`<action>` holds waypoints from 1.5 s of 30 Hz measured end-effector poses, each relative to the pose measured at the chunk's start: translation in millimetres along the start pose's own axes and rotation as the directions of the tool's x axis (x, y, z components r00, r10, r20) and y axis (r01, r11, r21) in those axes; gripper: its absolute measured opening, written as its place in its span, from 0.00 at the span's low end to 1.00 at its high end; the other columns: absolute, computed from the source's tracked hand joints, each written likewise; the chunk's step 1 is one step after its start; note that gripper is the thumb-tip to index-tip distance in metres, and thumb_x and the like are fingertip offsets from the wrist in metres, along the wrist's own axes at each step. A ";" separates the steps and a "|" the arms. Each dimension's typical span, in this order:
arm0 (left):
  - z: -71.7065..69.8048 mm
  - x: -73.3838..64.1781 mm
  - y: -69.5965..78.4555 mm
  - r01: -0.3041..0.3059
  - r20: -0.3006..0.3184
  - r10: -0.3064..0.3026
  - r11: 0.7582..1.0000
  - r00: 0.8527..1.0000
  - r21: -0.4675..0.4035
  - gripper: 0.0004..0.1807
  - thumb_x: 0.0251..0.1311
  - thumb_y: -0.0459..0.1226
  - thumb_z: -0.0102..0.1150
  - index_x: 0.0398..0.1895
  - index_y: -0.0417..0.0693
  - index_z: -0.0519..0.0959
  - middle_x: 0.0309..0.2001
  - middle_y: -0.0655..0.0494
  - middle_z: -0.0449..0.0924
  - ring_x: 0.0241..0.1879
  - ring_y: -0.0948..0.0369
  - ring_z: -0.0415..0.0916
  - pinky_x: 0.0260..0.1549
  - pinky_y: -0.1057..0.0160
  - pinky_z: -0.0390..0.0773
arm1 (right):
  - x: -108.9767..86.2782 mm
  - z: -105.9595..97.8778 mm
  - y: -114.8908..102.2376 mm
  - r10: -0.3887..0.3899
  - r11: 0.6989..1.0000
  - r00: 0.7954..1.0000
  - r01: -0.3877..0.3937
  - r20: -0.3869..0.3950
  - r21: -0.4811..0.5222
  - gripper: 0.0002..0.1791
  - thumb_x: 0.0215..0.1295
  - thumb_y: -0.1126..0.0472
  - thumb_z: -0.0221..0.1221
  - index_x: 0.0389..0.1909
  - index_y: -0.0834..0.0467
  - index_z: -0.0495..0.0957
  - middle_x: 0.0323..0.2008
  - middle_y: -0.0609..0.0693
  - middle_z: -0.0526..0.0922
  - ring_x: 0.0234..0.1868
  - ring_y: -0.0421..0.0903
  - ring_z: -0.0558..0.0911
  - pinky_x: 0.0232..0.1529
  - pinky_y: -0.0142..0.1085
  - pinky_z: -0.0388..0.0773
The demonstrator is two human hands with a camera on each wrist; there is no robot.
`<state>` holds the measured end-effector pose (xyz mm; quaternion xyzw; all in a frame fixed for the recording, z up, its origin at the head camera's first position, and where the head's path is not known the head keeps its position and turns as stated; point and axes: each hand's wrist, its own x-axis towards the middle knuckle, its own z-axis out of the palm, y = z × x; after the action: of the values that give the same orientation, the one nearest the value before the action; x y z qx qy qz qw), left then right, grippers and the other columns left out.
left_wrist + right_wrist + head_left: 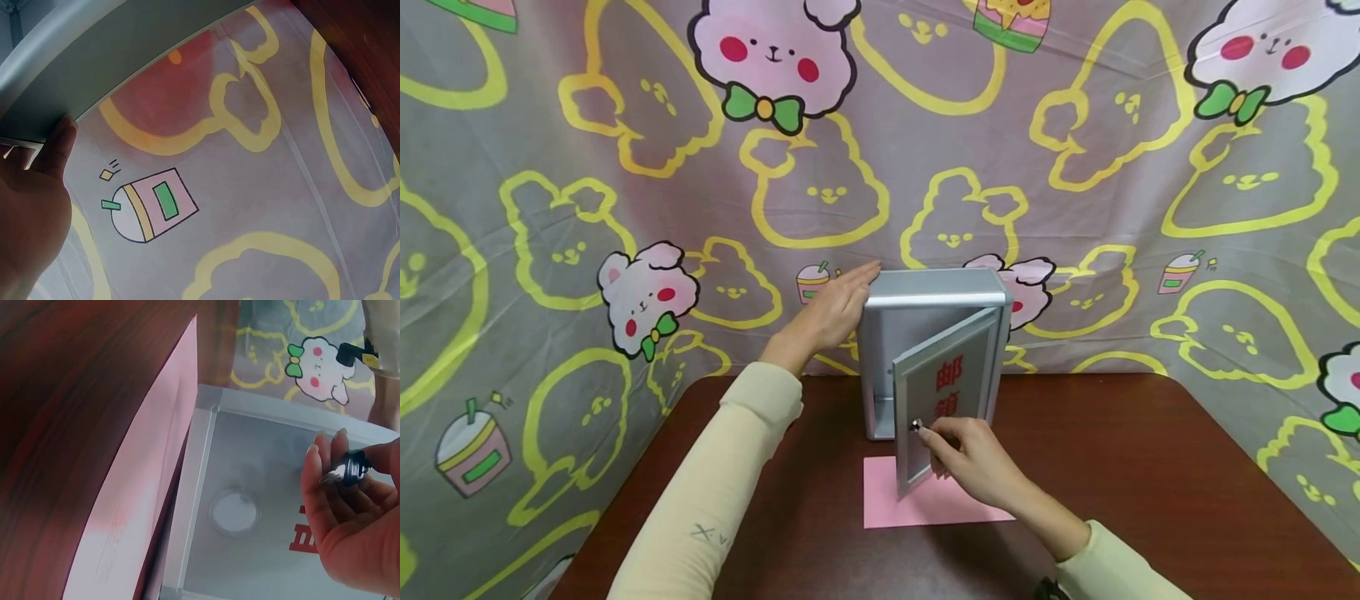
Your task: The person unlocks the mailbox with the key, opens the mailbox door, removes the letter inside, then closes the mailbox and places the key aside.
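Observation:
A silver metal mailbox (936, 282) stands on the table, its door (951, 375) with red characters swung outward. My left hand (831, 312) rests on the box's upper left edge with fingers extended; in the left wrist view the fingers (61, 147) touch the metal. My right hand (973, 458) is at the door's free edge. It pinches a small key (351, 469) with a dark head between thumb and fingers, seen in the right wrist view. Whether the key sits in the lock is hard to tell. A round pale spot (235, 512) shows on the door.
A pink sheet of paper (880, 500) lies on the brown table (760, 517) beneath the door. Patterned cloth (685, 208) with cartoon figures hangs behind and on both sides. A small black object (1049, 590) shows at the bottom edge near my right sleeve.

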<state>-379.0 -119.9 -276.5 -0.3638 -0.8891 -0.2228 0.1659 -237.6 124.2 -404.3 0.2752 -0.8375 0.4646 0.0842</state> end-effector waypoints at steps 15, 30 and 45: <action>2.3 -1.9 -2.6 0.004 -0.006 -0.004 1.000 1.000 -0.010 0.32 0.78 0.41 0.22 0.78 0.36 0.60 0.80 0.47 0.56 0.79 0.53 0.51 0.78 0.57 0.50 | 30.2 30.6 -3.1 0.000 0.982 0.985 -0.033 -0.174 -0.187 0.17 0.74 0.61 0.59 0.21 0.56 0.80 0.14 0.36 0.71 0.16 0.33 0.69 0.18 0.30 0.67; 0.4 -3.3 -1.4 0.023 -0.015 -0.023 1.000 1.000 -0.021 0.32 0.77 0.41 0.22 0.78 0.38 0.61 0.80 0.49 0.57 0.79 0.55 0.51 0.78 0.58 0.50 | 53.8 41.3 -3.1 0.028 0.961 0.973 -0.090 -0.230 -0.263 0.19 0.73 0.59 0.60 0.18 0.53 0.77 0.13 0.40 0.67 0.16 0.37 0.67 0.16 0.32 0.62; 0.3 -1.9 0.6 0.021 -0.018 -0.022 0.999 1.000 -0.031 0.32 0.78 0.42 0.21 0.78 0.38 0.60 0.80 0.49 0.56 0.79 0.54 0.51 0.77 0.57 0.51 | 71.0 43.0 -2.7 0.085 0.944 0.964 -0.160 -0.253 -0.289 0.21 0.73 0.56 0.59 0.16 0.51 0.74 0.12 0.42 0.70 0.17 0.41 0.70 0.17 0.37 0.66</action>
<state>-377.3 -120.4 -277.4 -0.3549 -0.8878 -0.2416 0.1658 -290.5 60.5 -398.0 0.1482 -0.8989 0.3627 0.1962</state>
